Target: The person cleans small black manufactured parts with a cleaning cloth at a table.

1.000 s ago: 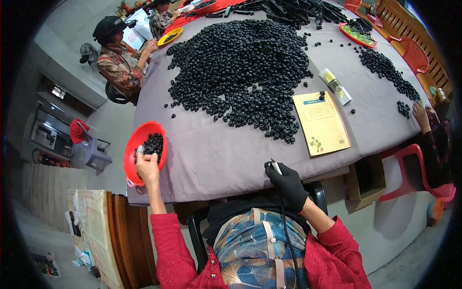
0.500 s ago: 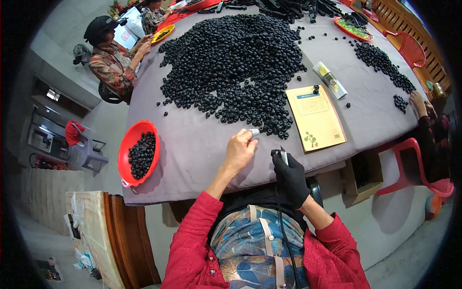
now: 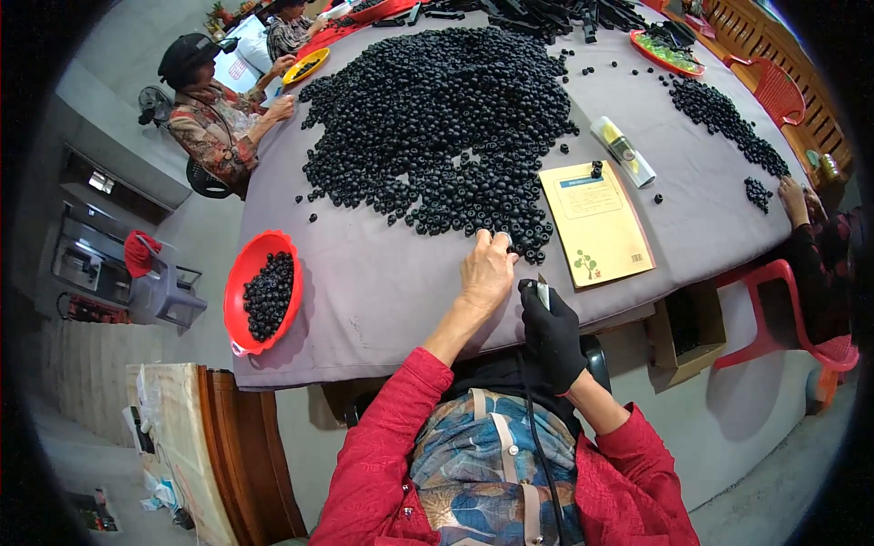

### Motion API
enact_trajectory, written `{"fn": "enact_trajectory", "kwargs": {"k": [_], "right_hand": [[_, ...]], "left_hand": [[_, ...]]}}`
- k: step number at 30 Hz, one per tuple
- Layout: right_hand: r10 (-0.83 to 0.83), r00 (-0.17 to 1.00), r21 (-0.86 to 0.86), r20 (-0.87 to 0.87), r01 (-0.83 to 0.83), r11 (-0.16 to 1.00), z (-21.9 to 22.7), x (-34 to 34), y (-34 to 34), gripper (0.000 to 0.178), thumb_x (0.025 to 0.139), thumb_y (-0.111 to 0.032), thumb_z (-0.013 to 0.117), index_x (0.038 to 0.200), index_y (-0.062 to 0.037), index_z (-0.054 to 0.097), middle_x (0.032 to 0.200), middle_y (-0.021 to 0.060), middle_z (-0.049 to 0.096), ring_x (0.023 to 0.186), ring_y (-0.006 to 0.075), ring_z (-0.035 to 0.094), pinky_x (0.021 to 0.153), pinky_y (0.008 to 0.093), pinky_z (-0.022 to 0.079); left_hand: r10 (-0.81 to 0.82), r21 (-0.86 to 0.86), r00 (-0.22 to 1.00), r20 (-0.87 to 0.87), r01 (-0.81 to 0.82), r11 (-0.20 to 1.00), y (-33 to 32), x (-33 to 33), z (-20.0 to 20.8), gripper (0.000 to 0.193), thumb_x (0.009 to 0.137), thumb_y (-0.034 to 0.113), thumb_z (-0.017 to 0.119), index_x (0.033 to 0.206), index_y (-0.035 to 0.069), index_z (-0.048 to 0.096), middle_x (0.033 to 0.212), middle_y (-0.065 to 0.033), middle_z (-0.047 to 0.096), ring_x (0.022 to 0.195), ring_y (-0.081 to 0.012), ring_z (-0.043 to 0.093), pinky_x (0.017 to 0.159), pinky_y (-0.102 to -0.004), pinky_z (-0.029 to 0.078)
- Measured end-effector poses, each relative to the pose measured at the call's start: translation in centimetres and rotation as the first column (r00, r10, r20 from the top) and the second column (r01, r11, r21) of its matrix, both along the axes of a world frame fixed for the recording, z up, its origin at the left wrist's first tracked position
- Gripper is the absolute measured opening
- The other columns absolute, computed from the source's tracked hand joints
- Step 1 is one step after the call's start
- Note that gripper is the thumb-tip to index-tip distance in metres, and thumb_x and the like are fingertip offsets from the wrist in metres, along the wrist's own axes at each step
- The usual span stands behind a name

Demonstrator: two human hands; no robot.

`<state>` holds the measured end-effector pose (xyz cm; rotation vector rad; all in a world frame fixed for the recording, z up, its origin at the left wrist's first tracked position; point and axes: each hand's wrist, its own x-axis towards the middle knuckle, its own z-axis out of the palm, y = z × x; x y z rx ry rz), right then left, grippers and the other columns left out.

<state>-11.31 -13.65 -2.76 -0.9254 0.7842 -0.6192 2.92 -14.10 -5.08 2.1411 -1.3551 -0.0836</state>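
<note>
The right hand [image 3: 552,335] keeps its grip closed round a pointed tool [image 3: 543,295]; the left [image 3: 486,273], fingers curled, reaches the black beads [image 3: 437,118] heaped on the surface [image 3: 373,291], its hold unclear. A second ago it was at the red bowl [image 3: 237,296].

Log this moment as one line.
left hand: at near edge of black pile; right hand: gloved, holds white tool; red bowl: black pieces inside
</note>
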Motion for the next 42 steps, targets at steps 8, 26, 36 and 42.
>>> {"fn": "enact_trajectory", "kwargs": {"k": [8, 26, 36, 42], "right_hand": [[0.018, 0.998, -0.026, -0.055, -0.019, 0.999, 0.2, -0.1, 0.1, 0.019, 0.086, -0.021, 0.055, 0.092, -0.0033, 0.06, 0.064, -0.0056, 0.045, 0.056, 0.0027, 0.037, 0.048, 0.0203, 0.031], [0.211, 0.977, -0.142, 0.007, -0.208, 0.968, 0.2, -0.1, 1.1, 0.032, 0.085, -0.021, 0.056, 0.109, -0.0008, 0.054, 0.084, 0.0009, 0.058, 0.076, 0.0067, 0.051, 0.066, 0.0223, 0.044], [0.397, 0.911, -0.082, 0.109, -0.39, 0.917, 2.4, -0.4, 2.0, 0.031, 0.083, -0.014, 0.054, 0.11, 0.001, 0.052, 0.074, 0.0018, 0.057, 0.064, 0.007, 0.054, 0.061, 0.021, 0.045], [0.42, 0.897, -0.057, 0.138, -0.416, 0.907, 2.8, -0.1, 2.3, 0.028, 0.081, -0.01, 0.055, 0.108, 0.0006, 0.052, 0.072, 0.0023, 0.057, 0.062, 0.0077, 0.055, 0.06, 0.0216, 0.045]], "left_hand": [[-0.096, -0.09, 0.995, -0.009, 0.095, 0.991, 3.1, 1.0, -0.8, 0.012, 0.073, 0.004, 0.06, 0.08, -0.001, 0.052, 0.083, -0.0176, 0.05, 0.073, -0.0368, 0.054, 0.062, -0.0437, 0.044], [-0.356, -0.344, -0.12, -0.927, -0.108, 0.933, 10.3, -3.0, 3.6, 0.02, 0.087, 0.011, 0.05, 0.102, 0.002, 0.059, 0.069, -0.0022, 0.057, 0.054, -0.0075, 0.051, 0.044, -0.0196, 0.04], [-0.367, -0.354, -0.109, -0.924, -0.123, 0.927, 11.5, -3.0, 3.9, 0.017, 0.087, 0.01, 0.054, 0.101, 0.002, 0.058, 0.075, -0.0041, 0.06, 0.057, -0.0086, 0.056, 0.047, -0.0198, 0.046], [-0.397, -0.397, 0.025, -0.917, 0.005, 0.918, 12.0, -2.0, 4.1, 0.018, 0.085, 0.009, 0.057, 0.1, -0.001, 0.059, 0.076, -0.0048, 0.06, 0.057, -0.0091, 0.057, 0.047, -0.0207, 0.048]]}}
